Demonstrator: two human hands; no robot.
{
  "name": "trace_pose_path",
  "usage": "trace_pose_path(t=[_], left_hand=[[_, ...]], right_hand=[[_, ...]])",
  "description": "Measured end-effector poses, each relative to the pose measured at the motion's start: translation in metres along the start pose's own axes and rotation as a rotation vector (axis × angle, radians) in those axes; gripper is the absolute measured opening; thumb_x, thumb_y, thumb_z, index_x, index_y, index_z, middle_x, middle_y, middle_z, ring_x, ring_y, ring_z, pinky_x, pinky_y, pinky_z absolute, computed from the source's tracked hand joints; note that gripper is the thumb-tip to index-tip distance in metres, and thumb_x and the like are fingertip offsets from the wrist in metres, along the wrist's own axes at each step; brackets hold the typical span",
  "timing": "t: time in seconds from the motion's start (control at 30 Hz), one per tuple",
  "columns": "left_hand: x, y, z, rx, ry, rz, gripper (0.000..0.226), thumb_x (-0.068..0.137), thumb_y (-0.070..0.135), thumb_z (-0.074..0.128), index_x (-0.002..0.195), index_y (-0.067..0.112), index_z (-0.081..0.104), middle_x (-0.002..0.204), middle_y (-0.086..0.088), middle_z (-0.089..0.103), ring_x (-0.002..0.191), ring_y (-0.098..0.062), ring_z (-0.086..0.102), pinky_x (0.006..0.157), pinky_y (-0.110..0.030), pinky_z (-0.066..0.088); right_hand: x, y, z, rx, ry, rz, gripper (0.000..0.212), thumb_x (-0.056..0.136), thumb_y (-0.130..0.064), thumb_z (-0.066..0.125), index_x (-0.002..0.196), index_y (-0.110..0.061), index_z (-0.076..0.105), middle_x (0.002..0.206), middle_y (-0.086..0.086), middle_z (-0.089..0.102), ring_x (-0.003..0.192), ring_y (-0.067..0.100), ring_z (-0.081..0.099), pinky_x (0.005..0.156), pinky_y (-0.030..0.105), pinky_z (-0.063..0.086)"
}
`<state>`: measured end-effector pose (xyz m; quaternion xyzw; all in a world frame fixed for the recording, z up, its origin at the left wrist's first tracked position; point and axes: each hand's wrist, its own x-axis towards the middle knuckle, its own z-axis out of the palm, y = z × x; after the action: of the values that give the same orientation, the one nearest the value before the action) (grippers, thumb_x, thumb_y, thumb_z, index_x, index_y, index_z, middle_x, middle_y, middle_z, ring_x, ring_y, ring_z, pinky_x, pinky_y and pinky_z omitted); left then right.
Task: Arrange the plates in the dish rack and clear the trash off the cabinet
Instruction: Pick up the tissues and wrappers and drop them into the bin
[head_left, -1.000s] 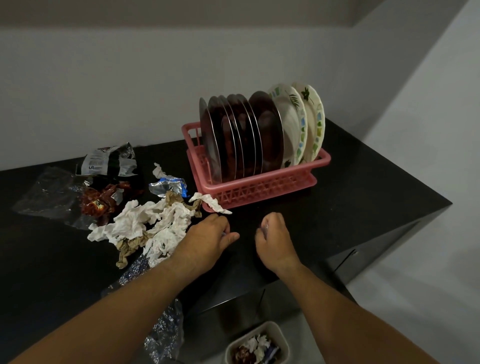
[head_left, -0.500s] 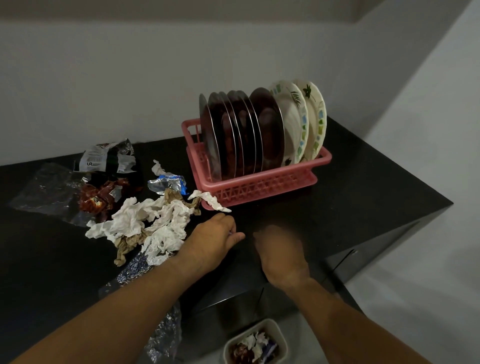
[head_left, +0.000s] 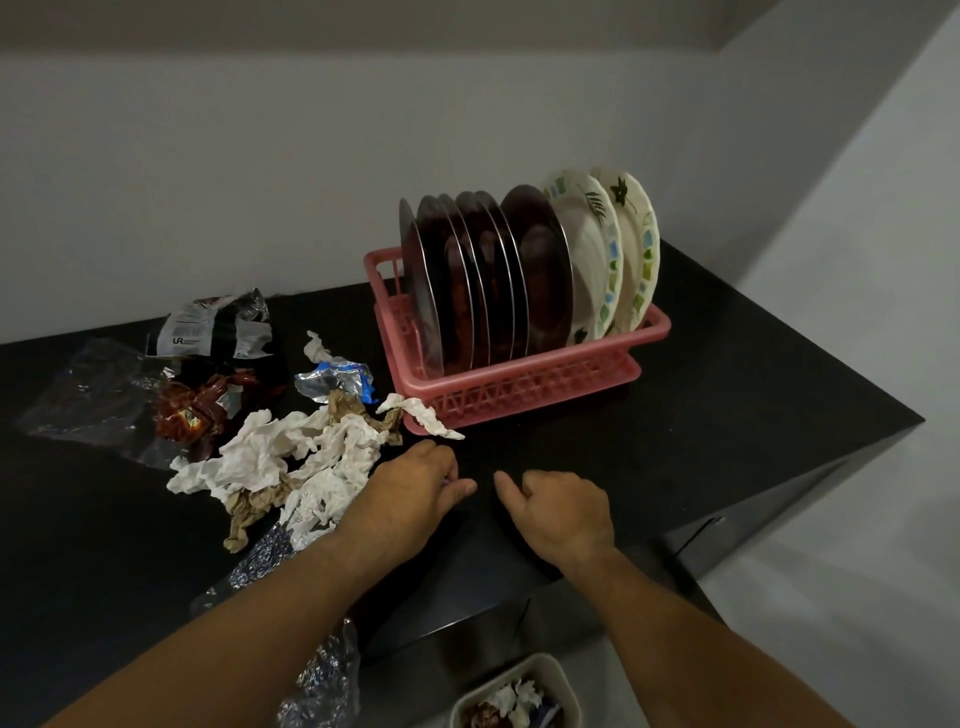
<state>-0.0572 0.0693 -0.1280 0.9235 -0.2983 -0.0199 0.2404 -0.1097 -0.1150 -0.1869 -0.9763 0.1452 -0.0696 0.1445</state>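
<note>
A pink dish rack (head_left: 519, 382) stands at the back of the black cabinet top (head_left: 701, 426). In it, upright, are several steel plates (head_left: 467, 280) and two white patterned plates (head_left: 597, 249). Left of the rack lies a heap of crumpled white and brown tissues (head_left: 270, 457), a blue-silver wrapper (head_left: 337, 382) and a red wrapper (head_left: 197, 410). My left hand (head_left: 415, 493) rests knuckles up at the heap's right edge, its fingers curled under and hidden. My right hand (head_left: 561, 512) hovers beside it, thumb out and fingers loosely curled, with nothing visible in it.
A clear plastic bag (head_left: 88, 395) and a grey printed packet (head_left: 213, 332) lie at the far left. Glittery foil (head_left: 322, 686) hangs over the cabinet's front edge. A white bin (head_left: 563, 680) with trash inside stands on the floor below. The cabinet ends at a corner on the right.
My right hand held something shiny, swung down toward the bin, and is now back above the cabinet top without it. My left hand has barely moved.
</note>
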Motion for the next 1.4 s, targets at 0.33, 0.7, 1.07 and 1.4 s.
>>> trace_pose_path(t=[0.33,0.7,1.07,1.4], left_hand=[[0.010,0.000,-0.004,0.019,0.007,0.006,0.021,0.092,0.043,0.058,0.083,0.025,0.050,0.085,0.012,0.048,0.080,-0.009,0.050,0.068,-0.024,0.038],[0.014,0.015,-0.009,0.020,0.006,0.045,0.021,0.093,0.042,0.056,0.087,0.023,0.052,0.088,0.011,0.049,0.079,-0.009,0.051,0.067,-0.022,0.037],[0.013,0.019,-0.010,0.029,0.022,0.058,0.020,0.093,0.043,0.056,0.086,0.025,0.051,0.089,0.011,0.049,0.079,-0.008,0.050,0.067,-0.022,0.037],[0.011,0.022,-0.013,0.026,0.026,0.079,0.019,0.094,0.042,0.055,0.086,0.026,0.049,0.090,0.010,0.049,0.080,-0.009,0.051,0.069,-0.022,0.040]], right_hand=[[0.017,-0.001,-0.042,0.558,-0.396,0.027,0.054,0.079,0.002,0.066,0.109,-0.030,0.035,0.113,-0.005,0.038,0.092,0.010,0.053,0.063,0.014,0.045],[0.017,0.014,-0.073,0.368,-0.335,0.003,0.017,0.100,-0.027,0.048,0.096,-0.039,0.036,0.103,-0.004,0.058,0.078,0.012,0.063,0.063,0.031,0.056],[0.009,0.006,-0.072,0.543,-0.301,0.166,0.023,0.088,-0.006,0.064,0.089,-0.029,0.061,0.092,-0.004,0.064,0.079,0.011,0.065,0.057,0.019,0.046],[0.002,0.004,-0.069,0.594,-0.228,0.158,0.030,0.090,-0.018,0.068,0.108,-0.034,0.049,0.096,-0.008,0.056,0.081,0.008,0.062,0.059,0.015,0.044]])
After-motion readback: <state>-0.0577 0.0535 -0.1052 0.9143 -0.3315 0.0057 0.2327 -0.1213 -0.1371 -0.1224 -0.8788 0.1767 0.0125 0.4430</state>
